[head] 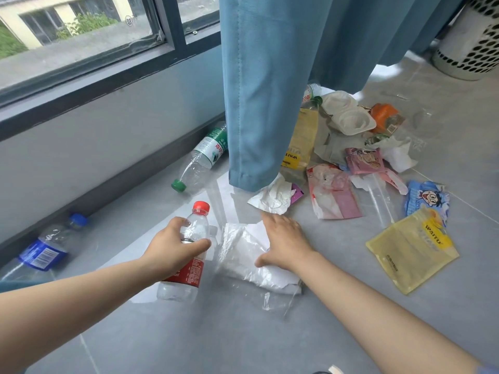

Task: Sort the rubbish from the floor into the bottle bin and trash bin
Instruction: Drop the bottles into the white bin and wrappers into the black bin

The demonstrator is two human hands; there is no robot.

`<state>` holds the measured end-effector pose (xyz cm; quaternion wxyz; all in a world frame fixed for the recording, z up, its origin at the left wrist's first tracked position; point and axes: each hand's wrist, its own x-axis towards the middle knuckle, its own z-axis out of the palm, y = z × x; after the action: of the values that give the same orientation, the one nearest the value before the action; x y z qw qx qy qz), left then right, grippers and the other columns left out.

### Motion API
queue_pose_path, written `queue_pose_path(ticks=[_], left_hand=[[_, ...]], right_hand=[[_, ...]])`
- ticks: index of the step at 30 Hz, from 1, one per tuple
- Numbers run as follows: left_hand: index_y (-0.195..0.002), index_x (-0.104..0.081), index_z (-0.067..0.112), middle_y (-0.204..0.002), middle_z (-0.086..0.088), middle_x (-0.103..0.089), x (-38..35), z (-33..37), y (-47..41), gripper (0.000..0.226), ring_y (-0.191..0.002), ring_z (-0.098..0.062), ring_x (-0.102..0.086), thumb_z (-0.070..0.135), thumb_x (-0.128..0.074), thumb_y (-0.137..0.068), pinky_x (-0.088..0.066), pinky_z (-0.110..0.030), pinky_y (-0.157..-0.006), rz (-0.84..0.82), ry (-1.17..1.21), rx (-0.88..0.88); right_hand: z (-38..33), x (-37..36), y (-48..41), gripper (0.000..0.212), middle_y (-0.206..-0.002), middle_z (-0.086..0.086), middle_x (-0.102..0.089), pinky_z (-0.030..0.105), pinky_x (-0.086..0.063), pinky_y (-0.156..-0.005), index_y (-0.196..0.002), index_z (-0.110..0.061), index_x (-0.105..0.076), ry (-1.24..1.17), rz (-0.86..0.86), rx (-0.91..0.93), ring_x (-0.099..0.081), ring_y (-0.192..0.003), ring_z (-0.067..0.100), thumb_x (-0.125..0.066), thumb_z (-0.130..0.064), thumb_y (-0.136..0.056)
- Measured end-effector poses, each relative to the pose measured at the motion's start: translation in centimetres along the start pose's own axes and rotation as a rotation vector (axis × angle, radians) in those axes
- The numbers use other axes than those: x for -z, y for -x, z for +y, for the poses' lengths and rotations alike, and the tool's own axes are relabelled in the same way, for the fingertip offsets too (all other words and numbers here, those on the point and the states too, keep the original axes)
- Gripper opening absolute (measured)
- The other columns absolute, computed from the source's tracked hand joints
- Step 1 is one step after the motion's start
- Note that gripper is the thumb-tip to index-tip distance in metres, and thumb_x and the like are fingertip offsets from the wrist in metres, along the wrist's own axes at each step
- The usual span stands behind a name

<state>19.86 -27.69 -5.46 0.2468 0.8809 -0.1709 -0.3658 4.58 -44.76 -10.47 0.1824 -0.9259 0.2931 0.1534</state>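
Note:
My left hand (175, 247) grips a clear plastic bottle (189, 255) with a red cap and red label, held near the floor. My right hand (283, 242) rests flat on a crumpled white plastic bag (243, 255) lying on the grey floor, fingers straight and thumb at the bag's near edge. A green-capped bottle (201, 157) lies by the wall. A blue-capped bottle (48, 247) lies further left along the skirting. Another bottle (310, 94) is partly hidden behind the curtain.
A blue curtain (270, 90) hangs down to the floor ahead. Wrappers, tissue (272, 198), a pink packet (333, 194), yellow bags (410, 249), a white clamshell box (348, 114) and an orange item (383, 117) lie scattered at right. A white perforated bin (472, 41) stands far right.

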Motion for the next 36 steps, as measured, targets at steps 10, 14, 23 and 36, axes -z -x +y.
queue_pose_path(ticks=[10,14,23,36], left_hand=[[-0.122,-0.045,0.026,-0.093,0.004,-0.061,0.1,0.2,0.0,0.053,-0.077,-0.012,-0.061,0.036,-0.073,-0.078,-0.042,-0.023,-0.056,-0.016,0.008,0.004],[-0.124,-0.045,0.026,-0.093,0.002,-0.060,0.5,0.9,0.2,0.055,-0.077,-0.011,-0.060,0.038,-0.072,-0.077,-0.044,-0.023,-0.057,-0.004,0.017,0.009],[-0.127,-0.043,0.026,-0.094,0.007,-0.059,3.4,5.6,1.9,0.066,-0.082,-0.013,-0.062,0.044,-0.074,-0.072,-0.049,-0.026,-0.065,-0.065,0.123,-0.070],[-0.105,-0.052,0.028,-0.096,0.000,-0.067,18.6,14.6,7.6,0.056,-0.085,-0.020,-0.068,0.048,-0.067,-0.055,-0.057,-0.042,-0.082,-0.066,0.359,0.004]], right_hand=[[-0.5,2.0,1.7,0.079,-0.128,0.005,-0.053,0.029,-0.047,-0.081,-0.133,-0.017,-0.036,-0.290,-0.086,-0.111,-0.058,-0.106,0.022,-0.081,-0.027,-0.069],[-0.6,3.5,2.1,0.036,-0.097,-0.001,-0.054,0.027,-0.040,-0.062,-0.091,-0.018,-0.056,-0.356,-0.066,-0.135,-0.053,-0.084,0.017,-0.079,-0.025,-0.064],[-1.2,10.0,4.2,0.016,-0.076,0.001,-0.067,0.034,-0.050,-0.059,-0.080,-0.013,-0.062,-0.505,0.120,-0.141,-0.063,-0.072,0.021,-0.070,-0.021,-0.069],[-10.3,24.4,6.9,0.011,-0.069,0.004,-0.061,0.039,-0.046,-0.058,-0.076,-0.015,-0.056,-0.569,0.246,-0.213,-0.057,-0.068,0.026,-0.063,-0.019,-0.070]])
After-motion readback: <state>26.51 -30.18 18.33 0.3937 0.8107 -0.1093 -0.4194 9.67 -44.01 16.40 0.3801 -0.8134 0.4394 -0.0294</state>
